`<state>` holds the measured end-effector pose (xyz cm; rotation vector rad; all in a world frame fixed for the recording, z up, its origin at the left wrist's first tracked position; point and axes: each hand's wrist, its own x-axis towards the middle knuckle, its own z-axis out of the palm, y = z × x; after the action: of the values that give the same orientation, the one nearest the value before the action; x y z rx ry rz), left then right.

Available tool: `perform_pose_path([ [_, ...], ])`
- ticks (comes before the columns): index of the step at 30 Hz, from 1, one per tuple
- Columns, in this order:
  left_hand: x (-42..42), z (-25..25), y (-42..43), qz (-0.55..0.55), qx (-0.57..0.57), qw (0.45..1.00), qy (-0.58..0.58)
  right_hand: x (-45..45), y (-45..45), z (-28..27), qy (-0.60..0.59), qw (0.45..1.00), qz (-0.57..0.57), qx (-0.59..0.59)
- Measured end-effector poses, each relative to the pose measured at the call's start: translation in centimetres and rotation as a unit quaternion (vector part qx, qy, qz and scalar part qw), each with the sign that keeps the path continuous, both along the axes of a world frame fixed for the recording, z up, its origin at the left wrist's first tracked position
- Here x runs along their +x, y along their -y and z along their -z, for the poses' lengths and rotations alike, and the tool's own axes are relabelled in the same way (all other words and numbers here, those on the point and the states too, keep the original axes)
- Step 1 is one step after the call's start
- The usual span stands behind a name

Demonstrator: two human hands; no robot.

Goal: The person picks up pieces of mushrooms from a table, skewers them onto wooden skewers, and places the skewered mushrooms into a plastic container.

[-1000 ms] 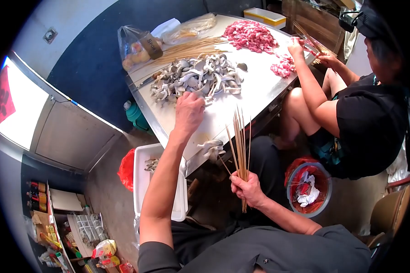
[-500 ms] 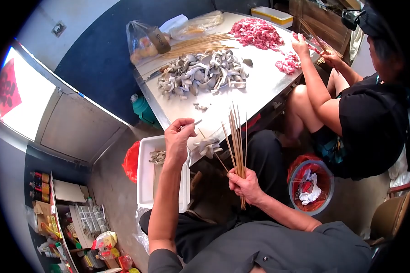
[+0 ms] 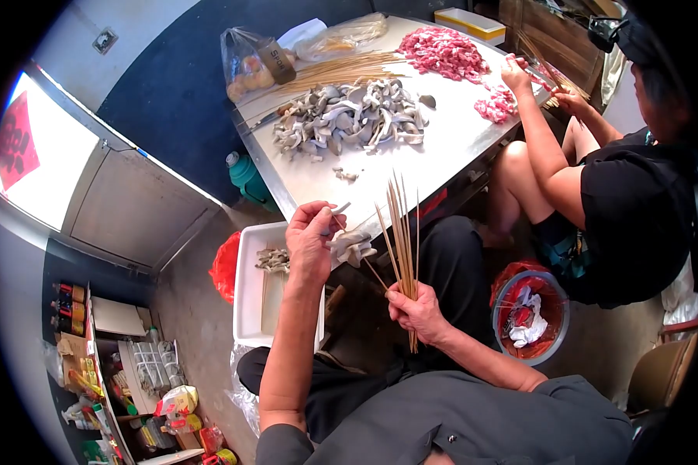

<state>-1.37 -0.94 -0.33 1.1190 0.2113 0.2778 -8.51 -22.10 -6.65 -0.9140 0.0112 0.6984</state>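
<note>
My right hand (image 3: 416,311) is closed around a fanned bundle of bamboo skewers (image 3: 401,248). One skewer of the bundle slants out to the left with several mushroom pieces (image 3: 352,246) threaded on it. At that skewer's tip, my left hand (image 3: 312,232) pinches a pale strip of mushroom (image 3: 341,208). On the table beyond lies a heap of torn grey oyster mushrooms (image 3: 353,120), with a few small bits (image 3: 346,174) nearer the edge. Beneath my left forearm stands a white tray (image 3: 246,310) holding some mushroom skewers (image 3: 272,260).
Across the table (image 3: 442,159), a person in black (image 3: 628,209) handles skewers beside a pile of cut raw meat (image 3: 444,54). Loose skewers (image 3: 341,71) and a plastic bag (image 3: 247,70) lie at the back. A lined bin (image 3: 554,347) stands right; a teal flask (image 3: 248,182) stands left.
My left hand has moved slightly right and in to the skewer's tip, bringing the mushroom strip to it. My right hand keeps its hold on the skewers. The view has shifted a little.
</note>
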Motion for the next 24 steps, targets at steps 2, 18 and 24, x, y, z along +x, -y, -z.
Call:
perform_pose_path([
  [2,-0.1,0.0,0.0,0.001,-0.013,1.000,0.011,0.1,0.0,0.0,0.001,1.000,0.000,0.003],
  [18,-0.7,0.6,0.5,-0.022,0.058,0.995,0.074,0.0,-0.1,0.5,-0.007,1.000,0.007,0.000],
  [24,-1.1,-1.3,0.1,0.100,0.088,0.989,-0.071,-0.3,0.1,0.2,-0.010,1.000,0.014,-0.013],
])
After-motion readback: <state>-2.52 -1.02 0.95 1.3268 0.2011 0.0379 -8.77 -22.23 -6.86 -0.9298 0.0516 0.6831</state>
